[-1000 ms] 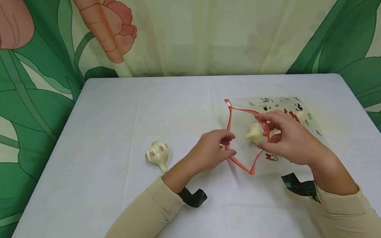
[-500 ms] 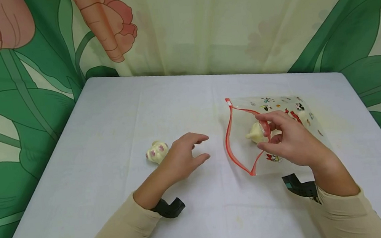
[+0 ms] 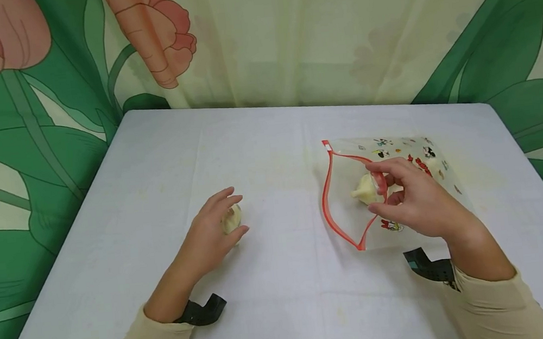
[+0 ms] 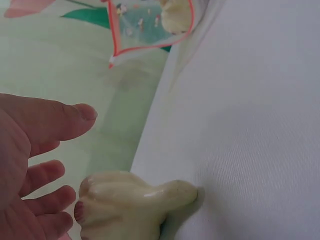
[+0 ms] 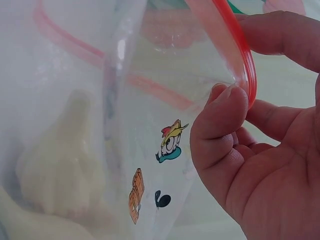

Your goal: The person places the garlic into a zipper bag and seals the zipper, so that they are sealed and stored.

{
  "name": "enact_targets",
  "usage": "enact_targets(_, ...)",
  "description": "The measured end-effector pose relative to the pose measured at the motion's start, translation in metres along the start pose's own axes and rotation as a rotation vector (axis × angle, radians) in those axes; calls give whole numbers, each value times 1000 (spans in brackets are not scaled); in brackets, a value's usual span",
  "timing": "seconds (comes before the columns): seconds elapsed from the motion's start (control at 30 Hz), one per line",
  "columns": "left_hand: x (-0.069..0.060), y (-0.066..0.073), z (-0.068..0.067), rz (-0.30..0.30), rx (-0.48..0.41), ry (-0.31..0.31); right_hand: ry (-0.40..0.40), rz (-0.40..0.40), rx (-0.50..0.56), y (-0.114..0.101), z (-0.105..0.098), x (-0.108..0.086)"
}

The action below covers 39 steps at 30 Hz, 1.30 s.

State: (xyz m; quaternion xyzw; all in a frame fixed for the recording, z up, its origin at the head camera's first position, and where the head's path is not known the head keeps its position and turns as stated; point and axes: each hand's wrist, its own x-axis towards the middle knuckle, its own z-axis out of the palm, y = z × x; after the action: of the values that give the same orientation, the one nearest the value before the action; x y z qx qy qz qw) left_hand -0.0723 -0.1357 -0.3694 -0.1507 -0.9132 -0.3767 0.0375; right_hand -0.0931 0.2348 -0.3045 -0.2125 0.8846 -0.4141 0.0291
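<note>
The left hand (image 3: 206, 238) is over the loose garlic bulb (image 3: 232, 219), its fingers spread and loosely bent around the far side. In the left wrist view the bulb (image 4: 120, 205) lies on the cloth, with the left hand (image 4: 35, 165) beside it and the thumb apart from it. The right hand (image 3: 414, 196) pinches the red-edged rim of a clear printed zip bag (image 3: 328, 197), holding its mouth apart. A garlic bulb (image 3: 364, 190) is inside the bag. In the right wrist view the right hand (image 5: 270, 130) grips the rim; a bulb (image 5: 62, 160) and part of another pale shape show through plastic.
A white cloth covers the table (image 3: 259, 149). Behind it hangs a curtain (image 3: 298, 36) with large leaf and flower prints. Black straps circle both wrists.
The left hand has let go of the bag's rim and moved left to the loose bulb. The right hand has stayed at the rim, and the bag's left edge bows outward.
</note>
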Motion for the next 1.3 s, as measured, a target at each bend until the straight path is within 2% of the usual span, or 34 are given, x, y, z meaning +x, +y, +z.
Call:
enact_targets(0.2,-2,-7,-6,-86,94,12,0,1,0,0,0,0)
enact_targets(0.33,-4,-9,-7,-127,116,23,5,4,-4,-1,0,0)
enact_targets(0.43,-6,-11,-7,-136,129,25,6,4,-10,-1,0,0)
enact_targets(0.67,-11,-18,-2,-110,157,54,6,8,-23,-2,0,-1)
enact_targets(0.73,-10,-20,-1,-120,148,44,5,10,-20,-1,0,-1)
enact_targets(0.93,-5,-24,-3,-235,81,-27,1,6,-5,-1,0,0)
enact_targets(1.0,-5,-24,-3,-257,67,-38,2,5,-5,0,0,0)
enact_targets(1.17,-5,-20,-2,-265,37,-37,1,12,-5,0,0,0)
enact_targets(1.3,-7,-17,-1,-234,23,-16,-3,20,1,0,0,0)
